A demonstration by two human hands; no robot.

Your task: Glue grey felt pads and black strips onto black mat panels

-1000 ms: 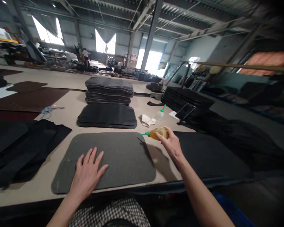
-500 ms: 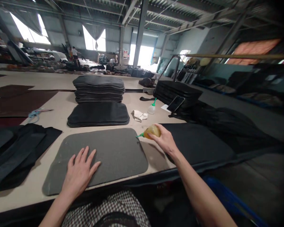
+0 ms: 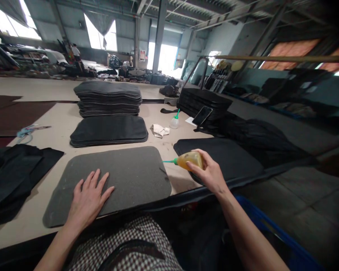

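My left hand (image 3: 88,197) lies flat with spread fingers on a grey rounded panel (image 3: 132,175) on the table. My right hand (image 3: 207,169) is wrapped round a squeeze bottle (image 3: 188,160) of yellowish liquid, tilted sideways with its green nozzle pointing left. The nozzle tip is at the panel's right edge; whether it touches cannot be made out. Just right of the panel, partly behind the bottle and my right hand, lies a black sheet (image 3: 228,154).
Behind the panel are a low black stack (image 3: 110,130) and a taller stack (image 3: 107,98). A white cloth (image 3: 159,130), a second bottle (image 3: 174,122) and a phone (image 3: 202,115) stand farther right. Black fabric (image 3: 19,177) and blue-handled scissors (image 3: 31,130) lie left. A person (image 3: 75,52) is far back.
My right hand and the bottle have shifted right, and the bottle is now more level. My left hand stays flat on the panel. The whole view has moved somewhat.
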